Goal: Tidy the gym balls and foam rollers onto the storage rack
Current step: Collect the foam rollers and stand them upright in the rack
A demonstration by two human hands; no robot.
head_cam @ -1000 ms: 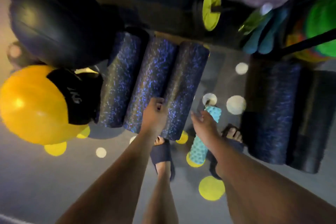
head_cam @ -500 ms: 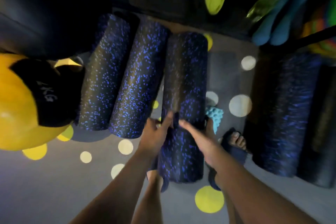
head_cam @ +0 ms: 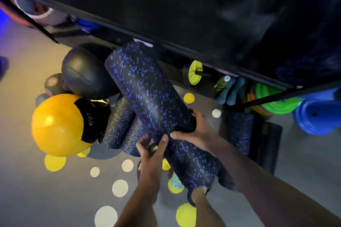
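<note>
A long black foam roller with blue speckles (head_cam: pixel 147 96) is lifted off the floor and slants up toward the dark storage rack (head_cam: pixel 184 14). My left hand (head_cam: pixel 152 148) grips its underside from the left, and my right hand (head_cam: pixel 195 131) wraps over it from the right. Two more speckled rollers (head_cam: pixel 120 125) lie on the floor beneath it. A yellow and black gym ball (head_cam: pixel 57 125) and a black ball (head_cam: pixel 83 75) rest on the floor to the left.
Another speckled roller (head_cam: pixel 239 132) and a black roller (head_cam: pixel 267 145) lie on the right. A small teal roller (head_cam: pixel 175 182) is by my feet. Under the rack sit a yellow-plated dumbbell (head_cam: pixel 194 73), teal dumbbells (head_cam: pixel 230 90), green rings (head_cam: pixel 273 101) and a blue object (head_cam: pixel 317 114).
Both hands took hold of the rightmost roller and raised it from the floor; it now tilts up toward the rack. The view has swung upward, showing more of the rack.
</note>
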